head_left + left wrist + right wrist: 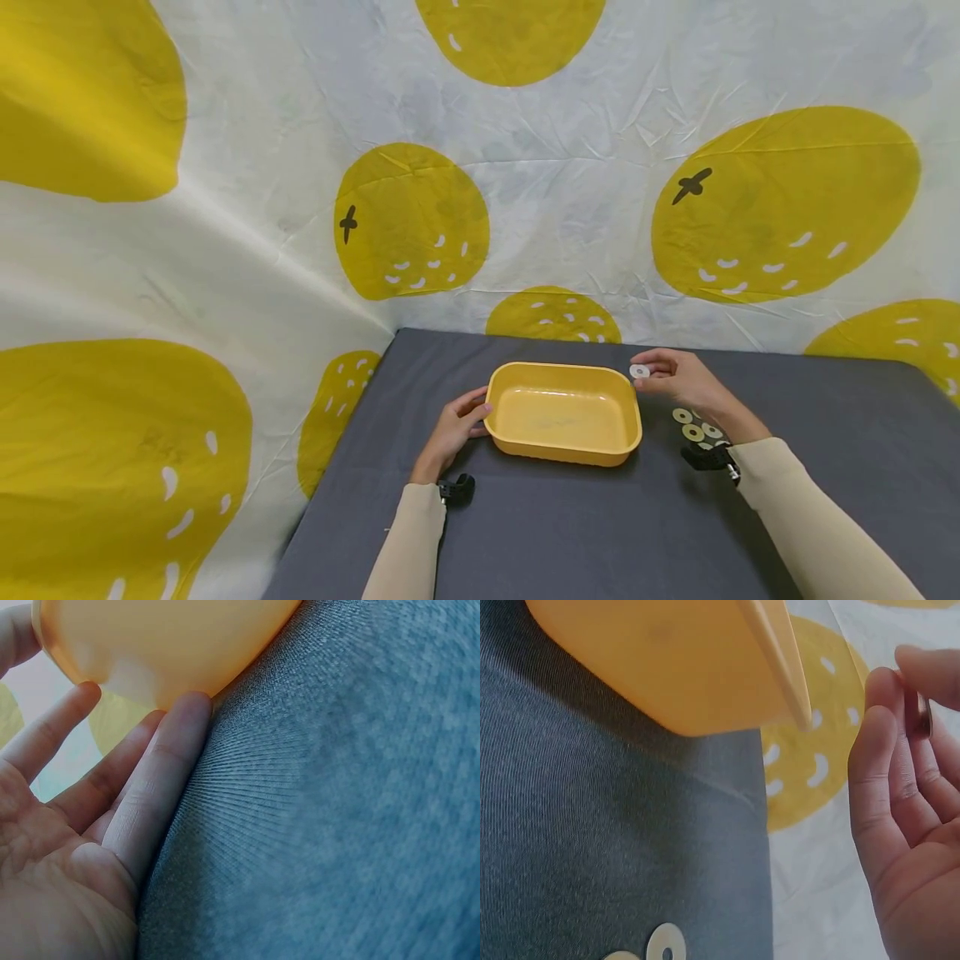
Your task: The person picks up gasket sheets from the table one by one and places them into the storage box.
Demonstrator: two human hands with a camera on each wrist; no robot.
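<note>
A yellow rectangular tray (562, 457), deep with rounded corners, sits on the dark cloth, its inside bare. At its left end my left hand (452, 425) holds the rim, thumb over the edge. In the left wrist view the extended fingers (142, 795) touch the outer wall low down, by the cloth. My right hand (678, 379) pinches a white washer (634, 373) between thumb and fingertips, raised just beyond the tray's right rim. Seen from the right wrist, this washer (925, 720) is edge-on and partly covered by the fingers.
Several loose washers (687, 435), pale yellow and white, lie on the cloth right of the tray, partly under my right wrist. The grey tabletop (540, 533) ends at the back against a white curtain (562, 200) printed with yellow fruit.
</note>
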